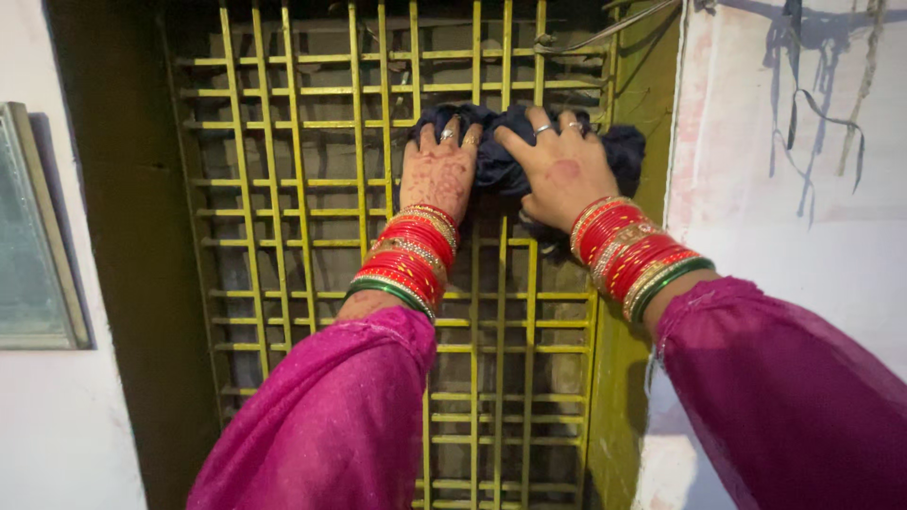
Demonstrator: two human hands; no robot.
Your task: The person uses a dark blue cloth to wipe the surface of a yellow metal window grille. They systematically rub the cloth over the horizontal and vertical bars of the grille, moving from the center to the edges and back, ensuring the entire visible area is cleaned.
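Note:
A dark blue cloth is bunched against the upper right part of a yellow metal window grille. My left hand, patterned with henna, presses flat on the cloth's left side, fingers pointing up. My right hand, wearing rings, presses on the cloth's right side, fingers spread. Both wrists carry stacks of red, gold and green bangles, and both arms are in magenta sleeves. Part of the cloth sticks out past my right hand toward the frame's edge.
The grille sits in a dark olive frame. A white wall with dark streaks lies to the right. A glass pane in a pale frame hangs at the left. A thin metal rod crosses the top right.

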